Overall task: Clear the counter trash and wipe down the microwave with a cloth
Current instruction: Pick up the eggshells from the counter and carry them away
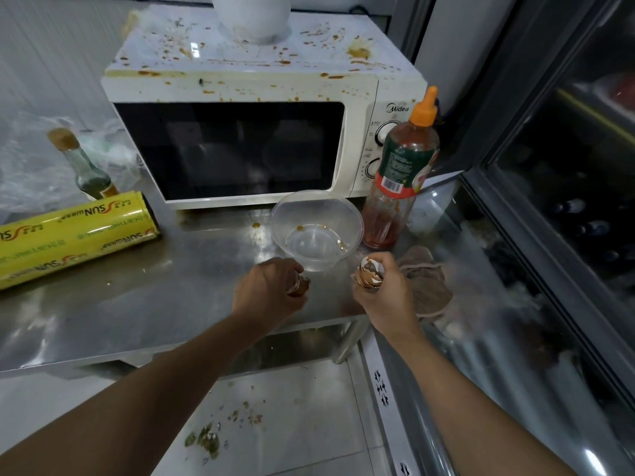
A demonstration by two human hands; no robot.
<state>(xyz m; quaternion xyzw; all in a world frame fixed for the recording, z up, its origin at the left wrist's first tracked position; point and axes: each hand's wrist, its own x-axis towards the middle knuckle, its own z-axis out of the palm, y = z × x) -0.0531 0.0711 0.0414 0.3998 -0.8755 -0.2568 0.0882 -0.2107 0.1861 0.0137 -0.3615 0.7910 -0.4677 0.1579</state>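
A white microwave (261, 80) spattered with brown stains stands at the back of the steel counter (120, 297). In front of it sits a clear plastic bowl (316, 228) with a few sauce spots. My left hand (268, 290) is closed on brown eggshell pieces (298, 286) just off the bowl's near left rim. My right hand (381, 290) grips a stack of broken eggshells (369, 271) right of the bowl. A crumpled brown cloth (429, 283) lies on the counter beside my right hand.
A nearly empty chili sauce bottle (402, 166) stands right of the bowl. A yellow cling-wrap roll (68, 235) and a glass bottle (86, 166) lie at the left. A white pot (252, 15) sits on the microwave. A glass-door fridge (567, 201) flanks the right; food scraps (209, 438) litter the floor.
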